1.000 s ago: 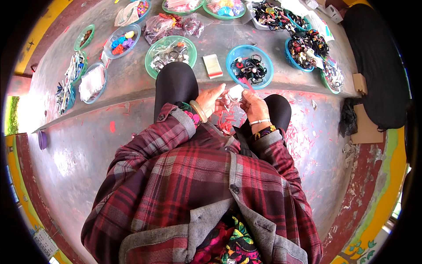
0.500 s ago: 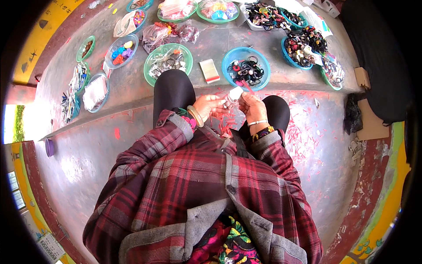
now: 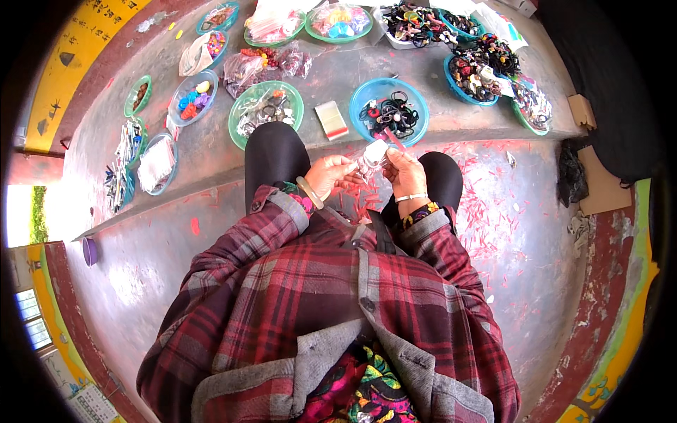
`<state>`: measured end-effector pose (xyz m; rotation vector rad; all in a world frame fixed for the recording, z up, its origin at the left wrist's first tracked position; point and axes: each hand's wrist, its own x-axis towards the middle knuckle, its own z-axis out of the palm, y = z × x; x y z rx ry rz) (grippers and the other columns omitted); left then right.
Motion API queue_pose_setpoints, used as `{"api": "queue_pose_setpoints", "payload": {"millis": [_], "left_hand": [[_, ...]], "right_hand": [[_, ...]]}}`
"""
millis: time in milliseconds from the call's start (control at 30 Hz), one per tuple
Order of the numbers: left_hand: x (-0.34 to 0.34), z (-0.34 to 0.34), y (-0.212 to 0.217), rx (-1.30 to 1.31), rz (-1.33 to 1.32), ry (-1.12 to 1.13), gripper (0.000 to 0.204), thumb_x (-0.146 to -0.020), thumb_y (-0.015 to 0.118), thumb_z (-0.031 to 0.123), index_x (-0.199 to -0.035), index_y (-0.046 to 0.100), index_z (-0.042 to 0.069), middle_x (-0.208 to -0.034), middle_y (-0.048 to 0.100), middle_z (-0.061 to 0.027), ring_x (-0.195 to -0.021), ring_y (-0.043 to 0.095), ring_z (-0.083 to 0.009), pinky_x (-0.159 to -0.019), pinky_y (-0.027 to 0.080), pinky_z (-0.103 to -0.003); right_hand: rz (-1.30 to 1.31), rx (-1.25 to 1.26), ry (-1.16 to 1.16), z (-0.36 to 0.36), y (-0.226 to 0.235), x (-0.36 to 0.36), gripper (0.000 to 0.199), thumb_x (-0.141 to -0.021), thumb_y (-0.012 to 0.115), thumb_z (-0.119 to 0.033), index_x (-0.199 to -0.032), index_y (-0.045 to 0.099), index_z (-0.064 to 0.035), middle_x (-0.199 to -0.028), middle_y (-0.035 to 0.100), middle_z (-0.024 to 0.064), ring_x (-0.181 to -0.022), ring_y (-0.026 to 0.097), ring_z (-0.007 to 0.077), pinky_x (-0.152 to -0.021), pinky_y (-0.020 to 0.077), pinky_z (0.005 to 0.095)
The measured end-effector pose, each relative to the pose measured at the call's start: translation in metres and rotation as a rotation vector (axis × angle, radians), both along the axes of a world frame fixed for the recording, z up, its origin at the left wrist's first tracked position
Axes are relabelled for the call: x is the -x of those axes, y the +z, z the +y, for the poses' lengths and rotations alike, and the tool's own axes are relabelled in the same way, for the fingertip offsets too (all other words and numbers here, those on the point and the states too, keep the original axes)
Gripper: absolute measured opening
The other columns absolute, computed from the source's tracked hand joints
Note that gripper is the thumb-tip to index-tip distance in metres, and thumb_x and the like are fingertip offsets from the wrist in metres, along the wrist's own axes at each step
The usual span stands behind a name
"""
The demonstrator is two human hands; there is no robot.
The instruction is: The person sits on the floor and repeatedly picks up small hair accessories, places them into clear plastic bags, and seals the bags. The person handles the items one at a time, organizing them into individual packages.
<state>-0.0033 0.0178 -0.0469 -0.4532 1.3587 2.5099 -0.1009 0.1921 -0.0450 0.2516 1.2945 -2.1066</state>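
- The left hand [image 3: 330, 174] is pinching the left side of a small packet [image 3: 367, 169], thumb against fingers.
- The right hand [image 3: 406, 174] is gripping the packet's other side; a red strip [image 3: 394, 139] is standing up at its fingertips, apparently held there.
- The packet is hanging between both hands, above the knees; a white piece [image 3: 375, 151] is showing at its top. Its contents are proving too small to identify.
- Work on this packet is appearing unfinished: both hands are engaging it, and it is not yet resting anywhere.
- Many red strips [image 3: 486, 204] are lying across the floor [image 3: 522, 282], apparently suggesting numerous similar pieces are already done with.
- Stock is remaining: black cords [image 3: 399, 116] are filling part of the blue basin [image 3: 355, 113], just ahead; assorted items are occupying the green basin [image 3: 233, 116].
- A flat stack [image 3: 330, 118] with a red band is lying between those basins on the raised ledge [image 3: 338, 79].
- How many packets are complete, I am not able to tell.
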Motion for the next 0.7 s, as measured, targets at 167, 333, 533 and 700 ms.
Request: {"api": "queue_pose_setpoints", "payload": {"millis": [167,333,533,700], "left_hand": [[-0.002,0.004,0.006,-0.006,-0.01,0.107,0.024,-0.087,0.053,0.017,-0.104,0.054,0.001,-0.092,0.06,-0.0077,-0.076,0.06,-0.0132,-0.06,0.051,-0.025],[-0.004,0.002,0.009,-0.082,-0.013,0.101,0.026,-0.086,0.053,0.016,-0.108,0.053,0.001,-0.094,0.059,-0.0069,-0.073,0.058,-0.0116,-0.053,0.048,-0.021],[-0.007,-0.006,-0.01,-0.073,-0.057,0.09,0.023,-0.085,0.053,0.01,-0.104,0.054,-0.003,-0.091,0.061,-0.0101,-0.063,0.057,-0.0105,-0.047,0.044,-0.02],[-0.007,-0.002,-0.004,-0.086,-0.062,0.181,0.02,-0.083,0.055,0.006,-0.1,0.055,-0.005,-0.09,0.061,-0.0118,-0.066,0.058,-0.0126,-0.054,0.047,-0.022]], "right_hand": [[0.115,-0.086,0.129,0.0,0.006,0.002,0.012,-0.08,0.061,-0.017,-0.079,0.063,-0.0052,-0.067,0.061,0.0014,-0.058,0.056,0.0101,-0.053,0.0426,0.0222],[0.224,-0.139,0.392,-0.003,0.003,-0.006,0.013,-0.08,0.06,-0.017,-0.076,0.064,-0.0053,-0.066,0.061,0.0008,-0.058,0.055,0.0083,-0.054,0.0427,0.0217],[0.276,-0.152,0.469,-0.006,0.002,-0.008,0.01,-0.08,0.06,-0.016,-0.079,0.064,-0.0062,-0.069,0.062,0.0001,-0.06,0.055,0.0078,-0.055,0.0424,0.0209],[0.255,-0.167,0.439,-0.009,0.009,-0.011,0.01,-0.079,0.061,-0.016,-0.08,0.064,-0.0068,-0.071,0.062,0.0,-0.062,0.055,0.0074,-0.056,0.041,0.0206]]}}
